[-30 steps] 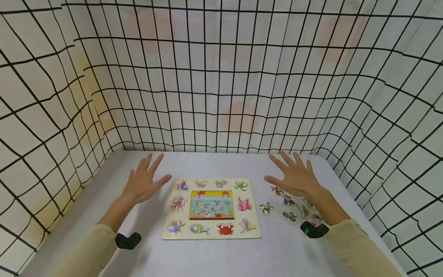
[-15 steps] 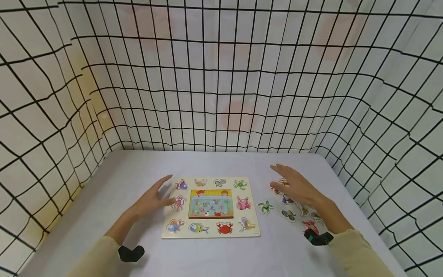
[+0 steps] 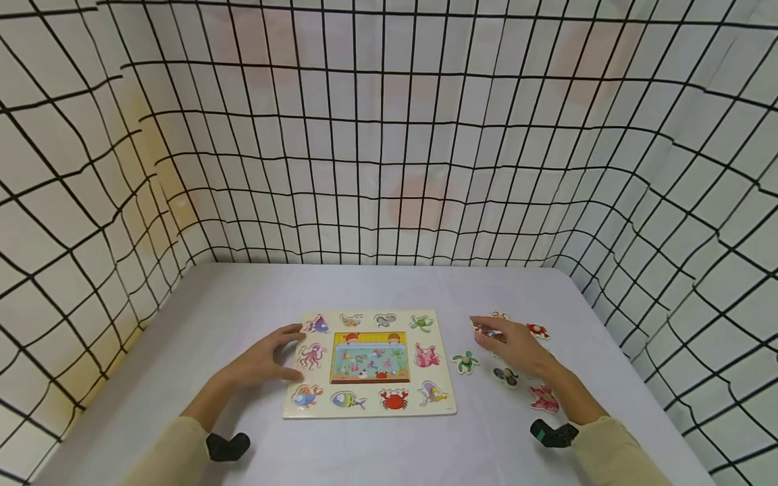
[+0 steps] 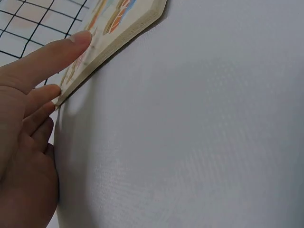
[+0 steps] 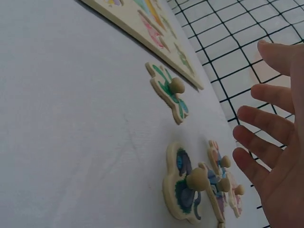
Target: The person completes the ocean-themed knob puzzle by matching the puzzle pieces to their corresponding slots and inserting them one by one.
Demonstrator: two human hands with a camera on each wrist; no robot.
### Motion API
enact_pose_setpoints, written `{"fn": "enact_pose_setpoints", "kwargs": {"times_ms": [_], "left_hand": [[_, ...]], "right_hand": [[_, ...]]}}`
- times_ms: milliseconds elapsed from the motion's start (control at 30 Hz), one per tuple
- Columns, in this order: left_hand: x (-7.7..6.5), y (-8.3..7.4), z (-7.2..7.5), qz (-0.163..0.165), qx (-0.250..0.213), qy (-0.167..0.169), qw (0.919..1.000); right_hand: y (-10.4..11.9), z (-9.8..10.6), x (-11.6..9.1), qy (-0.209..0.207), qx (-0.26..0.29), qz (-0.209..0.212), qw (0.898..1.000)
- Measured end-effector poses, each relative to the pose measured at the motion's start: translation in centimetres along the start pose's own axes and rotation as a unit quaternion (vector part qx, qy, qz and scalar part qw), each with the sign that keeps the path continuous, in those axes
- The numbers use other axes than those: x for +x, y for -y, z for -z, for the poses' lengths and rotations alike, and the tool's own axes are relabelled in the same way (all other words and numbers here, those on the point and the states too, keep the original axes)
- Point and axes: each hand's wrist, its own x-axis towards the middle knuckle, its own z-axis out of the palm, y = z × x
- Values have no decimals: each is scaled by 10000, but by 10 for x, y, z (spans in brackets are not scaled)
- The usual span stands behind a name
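Head view shows the left hand [image 3: 263,358], grip wide, at the left edge of the puzzle board [image 3: 369,358] on the bench [image 3: 365,452], and the right hand [image 3: 519,346], grip parted, over knobbed pieces [image 3: 506,377] farther right.

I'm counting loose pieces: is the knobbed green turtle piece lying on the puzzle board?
No, the turtle piece lies on the white surface beside the puzzle board, with a gap between.
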Motion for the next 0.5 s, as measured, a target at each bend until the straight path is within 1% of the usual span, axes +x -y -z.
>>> {"fn": "enact_pose_setpoints", "kwargs": {"times_ms": [100, 200, 300, 500], "left_hand": [[0, 1, 1, -51, 51, 6, 10000], [0, 2, 2, -89, 111, 22, 9999], [1, 2, 2, -61, 110, 35, 9999], [0, 1, 2, 67, 64, 37, 10000]], "right_hand": [[-3, -7, 0, -6, 147, 166, 9998], [-5, -12, -1, 29, 108, 193, 9998], [-5, -16, -1, 154, 87, 147, 9997], [-8, -23, 2, 442, 81, 258, 9987]]}}
